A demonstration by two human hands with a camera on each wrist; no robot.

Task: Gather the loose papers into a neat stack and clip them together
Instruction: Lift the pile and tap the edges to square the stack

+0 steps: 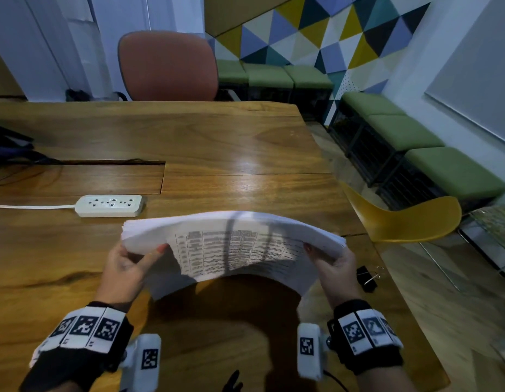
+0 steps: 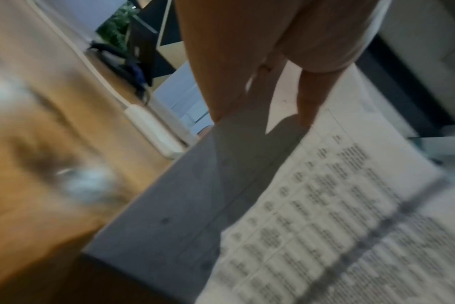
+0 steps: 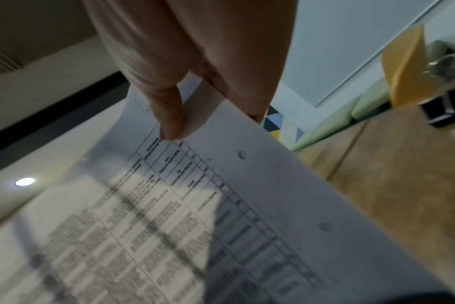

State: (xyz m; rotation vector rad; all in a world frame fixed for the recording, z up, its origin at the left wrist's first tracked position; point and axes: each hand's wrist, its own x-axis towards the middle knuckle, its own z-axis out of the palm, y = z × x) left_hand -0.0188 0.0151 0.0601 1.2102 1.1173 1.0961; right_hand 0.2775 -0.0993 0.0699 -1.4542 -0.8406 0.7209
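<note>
Squaring is under way: left hand [image 1: 126, 267] and right hand [image 1: 334, 267] each grip an end of the bowed white printed paper stack [image 1: 234, 244], lifted over the brown wooden table [image 1: 206, 145]; next, likely tap it level, then fetch the black metal binder clip [image 1: 367, 278].

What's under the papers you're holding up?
Under the arched papers only bare wooden table and their dark shadow show. The table strip beyond their far edge is hidden.
</note>
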